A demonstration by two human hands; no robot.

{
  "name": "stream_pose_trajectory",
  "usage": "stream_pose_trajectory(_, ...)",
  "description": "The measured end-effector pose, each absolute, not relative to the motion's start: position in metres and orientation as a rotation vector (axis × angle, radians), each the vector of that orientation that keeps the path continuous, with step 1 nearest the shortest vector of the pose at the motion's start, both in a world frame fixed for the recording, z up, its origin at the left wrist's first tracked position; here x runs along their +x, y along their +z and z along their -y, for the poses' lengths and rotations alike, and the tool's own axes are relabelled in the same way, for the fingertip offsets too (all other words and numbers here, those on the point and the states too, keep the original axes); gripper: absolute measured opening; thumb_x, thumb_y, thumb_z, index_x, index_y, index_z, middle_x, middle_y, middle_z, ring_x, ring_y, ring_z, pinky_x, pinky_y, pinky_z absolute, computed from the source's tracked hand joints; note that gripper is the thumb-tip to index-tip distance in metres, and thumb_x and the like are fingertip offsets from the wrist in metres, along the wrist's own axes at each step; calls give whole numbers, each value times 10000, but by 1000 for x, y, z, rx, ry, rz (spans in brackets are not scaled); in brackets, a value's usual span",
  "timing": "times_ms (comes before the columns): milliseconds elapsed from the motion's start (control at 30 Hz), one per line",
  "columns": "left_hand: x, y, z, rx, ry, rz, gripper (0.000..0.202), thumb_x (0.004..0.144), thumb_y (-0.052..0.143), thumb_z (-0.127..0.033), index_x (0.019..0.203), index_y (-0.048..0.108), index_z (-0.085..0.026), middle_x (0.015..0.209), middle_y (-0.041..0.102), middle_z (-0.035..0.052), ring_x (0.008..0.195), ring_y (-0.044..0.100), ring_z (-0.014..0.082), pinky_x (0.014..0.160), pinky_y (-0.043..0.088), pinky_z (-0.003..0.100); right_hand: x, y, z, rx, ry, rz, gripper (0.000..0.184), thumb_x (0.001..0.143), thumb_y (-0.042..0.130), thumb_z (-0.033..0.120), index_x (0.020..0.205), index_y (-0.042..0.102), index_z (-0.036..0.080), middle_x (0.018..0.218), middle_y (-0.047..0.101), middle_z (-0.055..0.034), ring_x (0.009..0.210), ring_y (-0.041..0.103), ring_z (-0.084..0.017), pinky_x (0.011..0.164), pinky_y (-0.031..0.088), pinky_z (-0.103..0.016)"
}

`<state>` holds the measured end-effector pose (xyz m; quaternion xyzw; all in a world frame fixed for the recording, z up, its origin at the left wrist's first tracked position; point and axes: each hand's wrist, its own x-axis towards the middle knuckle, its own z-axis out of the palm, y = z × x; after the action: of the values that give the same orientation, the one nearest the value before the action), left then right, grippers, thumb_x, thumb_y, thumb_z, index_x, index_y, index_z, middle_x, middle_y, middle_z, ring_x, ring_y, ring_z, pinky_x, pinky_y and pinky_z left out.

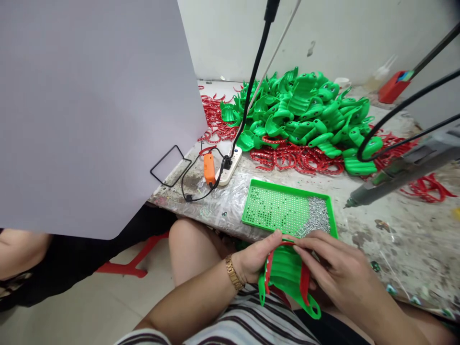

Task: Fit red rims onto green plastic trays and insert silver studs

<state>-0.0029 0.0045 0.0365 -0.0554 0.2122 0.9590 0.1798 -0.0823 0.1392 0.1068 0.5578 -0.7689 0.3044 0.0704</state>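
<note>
The left hand [256, 258], wearing a gold watch [234, 272], is grasping a green plastic piece [285, 278] along its near side, and the right hand [334, 268] is pinching a red strip [305, 283] running along that piece's edge. Neither hand is released, and the piece is being held up between them, above the person's lap [190, 249] and close to the front edge of the desk [398, 239]. The desk is carrying nearly everything else, while one large grey board [89, 105] is blocking the left of the view and one drill [402, 170] is hanging on cables [406, 108] over the right side. Beyond the hands, a heap of green plastic pieces [298, 108] is piling up against the wall [251, 38], dozens of them and too tangled to count, with a loose mass of red strips [296, 160] spilling around its foot. Nearer, one green tray [275, 208] with rows of holes is lying beside one power strip [228, 167] and one orange box [209, 168] on a cord [194, 187]. Silver pins [318, 215] are heaping up in the tray's corner, far too many to count at this size. Good handling here would seem to mean keeping the fingertips [300, 249] close to the strip, pressing it evenly along the green edge so that it is not twisting.
</note>
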Motion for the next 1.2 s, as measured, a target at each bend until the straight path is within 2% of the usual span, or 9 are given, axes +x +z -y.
stream_pose_trajectory(233, -3, 38, -3, -192, 2698, -628, 713, 614, 682, -685, 1028, 653, -105, 1047, 662, 166, 1093, 583, 302, 983, 411, 429, -85, 101, -139, 1673, 915, 2301, 113, 906, 497, 158, 923, 609, 157, 799, 592, -23, 685, 590, -70, 618, 481, -188)
stream_pose_trajectory(433, -1, 36, -1, -173, 2678, -591, 741, 602, 676, -704, 1052, 642, -116, 1071, 657, 155, 1107, 577, 294, 986, 404, 412, -83, 102, -137, 1671, 885, 2287, 150, 913, 485, 160, 925, 633, 145, 762, 587, -33, 665, 577, -80, 608, 473, -198)
stream_pose_trajectory(733, 1, 35, -4, -173, 2722, -598, 782, 510, 754, -666, 1043, 642, -104, 1055, 663, 163, 1107, 573, 318, 991, 385, 434, -82, 103, -135, 1642, 900, 2312, 163, 907, 488, 168, 911, 647, 137, 758, 591, -41, 661, 577, -87, 610, 487, -206)
stream_pose_trajectory(800, 1, 33, -4, -174, 2721, -580, 739, 510, 777, -611, 1024, 644, -97, 1038, 667, 167, 1089, 583, 321, 985, 387, 439, -82, 104, -134, 1640, 906, 2311, 162, 905, 487, 162, 912, 647, 137, 769, 592, -43, 669, 578, -88, 614, 488, -207)
stream_pose_trajectory(900, 2, 31, -4, -148, 2716, -531, 619, 482, 801, -372, 1009, 641, -89, 1023, 673, 162, 1063, 595, 324, 974, 392, 440, -80, 104, -133, 1653, 958, 2313, 153, 903, 488, 152, 905, 640, 139, 783, 593, -44, 685, 581, -85, 618, 484, -202)
stream_pose_trajectory(967, 2, 30, -4, -160, 2717, -508, 570, 464, 728, -226, 1009, 635, -87, 1027, 674, 157, 1051, 602, 323, 967, 395, 440, -78, 103, -132, 1651, 996, 2334, 143, 901, 493, 152, 892, 636, 140, 780, 589, -43, 686, 576, -83, 622, 480, -202)
stream_pose_trajectory(1100, 1, 33, -5, -206, 2746, -482, 550, 495, 591, -186, 1036, 616, -91, 1037, 670, 156, 1033, 610, 321, 944, 408, 448, -79, 90, -133, 1543, 1102, 2382, 70, 865, 564, 166, 871, 634, 163, 795, 580, -29, 693, 555, -78, 634, 465, -201)
stream_pose_trajectory(1133, 0, 35, -4, -185, 2759, -471, 552, 509, 574, -189, 1052, 609, -98, 1043, 668, 155, 1033, 611, 321, 937, 410, 451, -84, 85, -135, 1377, 1192, 2346, 14, 831, 612, 168, 835, 622, 160, 793, 572, -27, 697, 547, -78, 628, 454, -201)
stream_pose_trajectory(1200, -1, 37, -1, -133, 2782, -458, 555, 536, 553, -188, 1084, 596, -116, 1055, 664, 148, 1035, 612, 316, 928, 415, 454, -105, 77, -139, 888, 1451, 2121, 130, 739, 704, 155, 785, 582, 149, 801, 560, -30, 724, 543, -87, 628, 435, -203)
